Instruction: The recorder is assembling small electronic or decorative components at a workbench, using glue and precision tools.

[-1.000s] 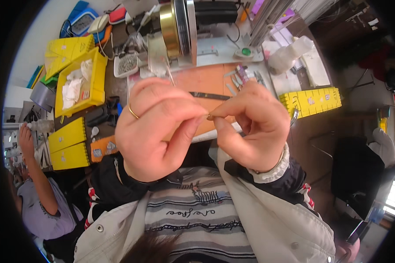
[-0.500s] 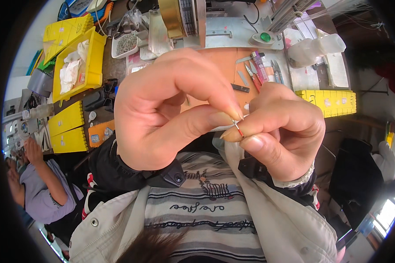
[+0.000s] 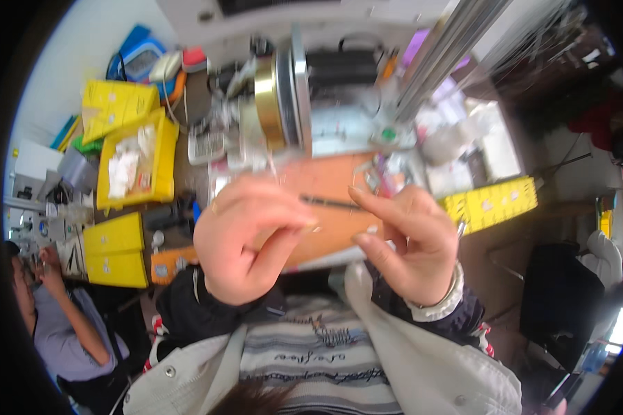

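Observation:
My left hand (image 3: 253, 238) is closed in a pinch over the near part of the orange-brown work mat (image 3: 325, 173). Motion blur keeps me from making out what, if anything, sits between its thumb and forefinger. To its right is my right hand (image 3: 419, 242), open, its thumb and forefinger apart and nothing visible between them. A thin dark bar (image 3: 332, 203) lies on the mat between the two hands. Its right end meets the right forefinger in the picture; I cannot tell whether they touch.
Beyond the mat stands a machine with a brass-coloured wheel (image 3: 270, 104). At the left are a yellow bin (image 3: 169, 169) with white wrappings and a small tray (image 3: 208, 145). A cloudy plastic bottle (image 3: 443, 145) and a yellow box (image 3: 495, 204) lie right. Another person (image 3: 76, 318) sits far left.
My hands have separated and moved lower toward the mat. The right one has let go of the thin red-and-white piece that both were pinching. The view has shifted, showing more of the machine.

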A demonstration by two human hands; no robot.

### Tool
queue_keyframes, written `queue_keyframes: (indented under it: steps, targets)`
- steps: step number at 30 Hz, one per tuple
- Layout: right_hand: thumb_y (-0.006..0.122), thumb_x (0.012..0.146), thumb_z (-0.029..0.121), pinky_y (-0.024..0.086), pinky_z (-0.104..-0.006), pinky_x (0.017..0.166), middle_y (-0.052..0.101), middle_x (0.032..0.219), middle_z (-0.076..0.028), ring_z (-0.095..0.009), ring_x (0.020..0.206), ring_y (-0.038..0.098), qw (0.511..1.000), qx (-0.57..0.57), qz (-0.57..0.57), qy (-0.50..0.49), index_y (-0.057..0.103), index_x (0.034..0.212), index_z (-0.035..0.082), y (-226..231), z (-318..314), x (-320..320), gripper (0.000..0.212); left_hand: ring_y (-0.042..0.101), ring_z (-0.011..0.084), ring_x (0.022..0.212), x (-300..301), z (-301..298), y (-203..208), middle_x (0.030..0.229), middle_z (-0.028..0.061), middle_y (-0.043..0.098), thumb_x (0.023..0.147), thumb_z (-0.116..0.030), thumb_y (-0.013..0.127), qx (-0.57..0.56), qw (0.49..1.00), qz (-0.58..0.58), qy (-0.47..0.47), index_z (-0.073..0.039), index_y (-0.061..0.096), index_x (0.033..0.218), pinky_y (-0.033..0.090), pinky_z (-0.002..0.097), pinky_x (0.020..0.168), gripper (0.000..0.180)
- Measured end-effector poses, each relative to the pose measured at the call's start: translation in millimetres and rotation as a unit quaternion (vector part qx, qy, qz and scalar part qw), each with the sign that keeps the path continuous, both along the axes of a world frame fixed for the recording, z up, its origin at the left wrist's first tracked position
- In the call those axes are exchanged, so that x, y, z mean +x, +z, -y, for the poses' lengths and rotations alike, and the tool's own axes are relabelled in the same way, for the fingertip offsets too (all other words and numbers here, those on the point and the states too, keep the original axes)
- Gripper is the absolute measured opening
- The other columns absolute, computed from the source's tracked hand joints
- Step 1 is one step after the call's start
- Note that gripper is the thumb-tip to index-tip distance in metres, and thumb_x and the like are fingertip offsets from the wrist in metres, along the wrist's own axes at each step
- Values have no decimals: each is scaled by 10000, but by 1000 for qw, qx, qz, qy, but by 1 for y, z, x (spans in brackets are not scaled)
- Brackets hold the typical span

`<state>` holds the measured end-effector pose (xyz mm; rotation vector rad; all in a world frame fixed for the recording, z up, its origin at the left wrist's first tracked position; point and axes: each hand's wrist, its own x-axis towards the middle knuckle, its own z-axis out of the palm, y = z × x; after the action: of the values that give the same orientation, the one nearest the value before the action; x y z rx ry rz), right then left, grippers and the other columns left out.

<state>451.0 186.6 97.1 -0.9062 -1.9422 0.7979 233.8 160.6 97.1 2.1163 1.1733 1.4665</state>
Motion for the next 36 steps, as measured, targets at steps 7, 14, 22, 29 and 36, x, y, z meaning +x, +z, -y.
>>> queue_keyframes:
  steps: [7,14,22,29,36]
  targets:
    - [707,738,-108,420,-187,510,683,1029,-83,-30,585,514,974,176,-96,-104,634,1265,49,73,-37,24,555,601,281,725,-28,-5,5,797,114,617,713,97,646,144,975,13,171,-18,628,808,490,347,680,151]
    - [589,908,-32,405,-162,485,674,1098,-78,4,573,518,911,296,-261,-122,603,1236,-18,197,-81,19,328,607,307,745,-40,-7,-3,810,123,615,709,92,652,143,972,8,185,-24,624,827,488,366,677,168]
    - [648,911,144,434,-218,496,690,986,-69,-76,562,532,879,282,-333,-190,659,1115,-19,303,-152,31,261,610,310,779,-43,-2,-4,804,115,634,721,51,672,142,976,-5,167,-31,638,808,486,370,700,123]
    - [674,879,179,464,-256,504,696,808,-69,-118,526,570,906,245,-275,-208,696,1013,-36,330,-178,16,254,601,302,747,-44,0,-2,801,123,618,742,70,650,153,975,-2,161,-14,615,802,468,354,682,109]
    - [681,861,160,485,-280,560,708,761,-51,-128,584,609,893,242,-324,-199,746,867,6,331,-186,14,168,602,301,750,-45,-2,-1,808,126,618,741,71,651,163,974,-9,159,-15,616,805,471,356,684,113]
